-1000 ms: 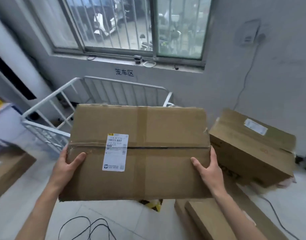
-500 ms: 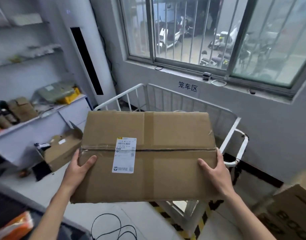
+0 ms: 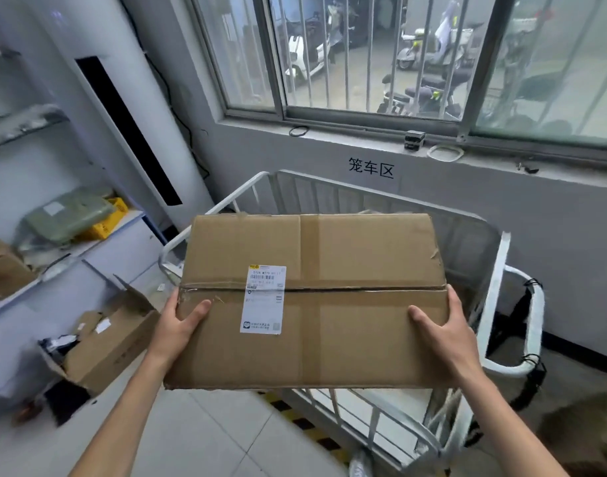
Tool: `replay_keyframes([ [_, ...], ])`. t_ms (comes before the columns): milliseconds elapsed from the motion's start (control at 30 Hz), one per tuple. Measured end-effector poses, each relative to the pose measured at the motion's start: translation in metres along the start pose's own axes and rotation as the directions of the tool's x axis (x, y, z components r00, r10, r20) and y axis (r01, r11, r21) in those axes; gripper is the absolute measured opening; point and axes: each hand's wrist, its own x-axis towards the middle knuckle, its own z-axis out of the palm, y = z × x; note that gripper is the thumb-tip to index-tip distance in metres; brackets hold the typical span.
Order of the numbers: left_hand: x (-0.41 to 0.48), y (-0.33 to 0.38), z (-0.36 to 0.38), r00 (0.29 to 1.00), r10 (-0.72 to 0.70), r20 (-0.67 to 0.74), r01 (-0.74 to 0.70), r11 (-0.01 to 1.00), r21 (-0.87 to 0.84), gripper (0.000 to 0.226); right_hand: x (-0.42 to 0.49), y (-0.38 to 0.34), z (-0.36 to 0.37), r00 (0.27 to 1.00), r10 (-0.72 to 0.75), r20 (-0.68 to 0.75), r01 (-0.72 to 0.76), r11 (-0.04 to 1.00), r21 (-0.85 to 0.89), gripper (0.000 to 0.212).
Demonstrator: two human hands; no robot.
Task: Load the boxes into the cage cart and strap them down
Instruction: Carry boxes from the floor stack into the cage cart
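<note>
Two-handed carry: left hand (image 3: 178,325) and right hand (image 3: 446,330) grip the sides of the box (image 3: 346,304), now swung over the cage cart (image 3: 499,270); lowering in seems next, cart floor mostly hidden.

The cardboard box (image 3: 364,256) is brown, with a cross of slightly shinier brown tape (image 3: 309,242). Its shipping label (image 3: 262,304) is white with black print (and a small yellow mark at the top). The cage cart (image 3: 497,270) is white. The floor tape (image 3: 305,423) is striped yellow and black. The wall (image 3: 278,160) is grey with black characters (image 3: 370,166).
</note>
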Motion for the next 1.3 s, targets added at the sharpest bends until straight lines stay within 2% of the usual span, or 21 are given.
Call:
replay_keyframes([
  [67, 0.042, 0.004, 0.013, 0.999, 0.005, 0.036, -0.005, 1.000, 0.017, 0.060, 0.025, -0.005, 0.010, 1.000, 0.016, -0.024, -0.016, 1.000, 0.002, 0.099],
  [133, 0.081, 0.005, 0.028, 0.999, 0.008, 0.050, -0.010, 0.999, 0.045, 0.069, 0.051, -0.008, 0.019, 0.999, 0.037, -0.039, -0.036, 0.999, 0.009, 0.098],
  [267, 0.151, 0.002, 0.060, 0.992, -0.009, 0.129, 0.001, 0.998, 0.060, 0.064, 0.084, -0.005, 0.035, 0.990, 0.127, -0.064, -0.126, 0.992, 0.013, 0.096],
  [367, 0.207, -0.008, 0.091, 0.971, -0.044, 0.235, 0.020, 0.995, 0.100, 0.084, 0.098, 0.005, 0.047, 0.966, 0.226, -0.122, -0.227, 0.974, 0.007, 0.103],
  [433, 0.244, -0.020, 0.121, 0.943, -0.050, 0.329, 0.007, 0.991, 0.130, 0.075, 0.105, 0.019, 0.059, 0.940, 0.300, -0.163, -0.302, 0.953, 0.011, 0.101],
  [500, 0.279, -0.035, 0.151, 0.901, -0.062, 0.430, -0.008, 0.987, 0.160, 0.083, 0.109, 0.030, 0.072, 0.905, 0.383, -0.188, -0.388, 0.922, 0.008, 0.101],
  [567, 0.304, -0.054, 0.182, 0.844, -0.110, 0.525, -0.003, 0.978, 0.209, 0.097, 0.105, 0.042, 0.084, 0.849, 0.472, -0.237, -0.484, 0.875, 0.012, 0.104],
  [633, 0.325, -0.075, 0.214, 0.785, -0.177, 0.593, 0.018, 0.964, 0.264, 0.101, 0.101, 0.054, 0.096, 0.791, 0.546, -0.278, -0.557, 0.829, 0.045, 0.105],
  [700, 0.340, -0.097, 0.246, 0.732, -0.243, 0.637, 0.047, 0.950, 0.310, 0.091, 0.098, 0.074, 0.108, 0.736, 0.605, -0.304, -0.618, 0.783, 0.062, 0.104],
  [800, 0.356, -0.137, 0.292, 0.648, -0.305, 0.698, 0.066, 0.935, 0.348, 0.063, 0.105, 0.114, 0.128, 0.658, 0.681, -0.320, -0.697, 0.712, 0.083, 0.098],
  [867, 0.364, -0.170, 0.321, 0.620, -0.332, 0.711, 0.066, 0.925, 0.374, 0.065, 0.115, 0.145, 0.142, 0.625, 0.712, -0.321, -0.731, 0.678, 0.082, 0.093],
  [967, 0.368, -0.222, 0.360, 0.611, -0.350, 0.710, 0.037, 0.909, 0.416, 0.066, 0.132, 0.198, 0.162, 0.601, 0.737, -0.309, -0.749, 0.654, 0.103, 0.089],
  [1100, 0.357, -0.302, 0.413, 0.617, -0.387, 0.686, 0.035, 0.883, 0.467, 0.046, 0.161, 0.287, 0.180, 0.573, 0.767, -0.290, -0.782, 0.617, 0.085, 0.089],
  [1233, 0.345, -0.388, 0.468, 0.619, -0.416, 0.666, 0.052, 0.868, 0.493, 0.064, 0.192, 0.384, 0.196, 0.572, 0.770, -0.282, -0.796, 0.604, 0.034, 0.091],
  [1300, 0.339, -0.431, 0.493, 0.637, -0.415, 0.649, 0.066, 0.869, 0.491, 0.066, 0.206, 0.429, 0.205, 0.579, 0.765, -0.282, -0.793, 0.609, 0.020, 0.091],
])
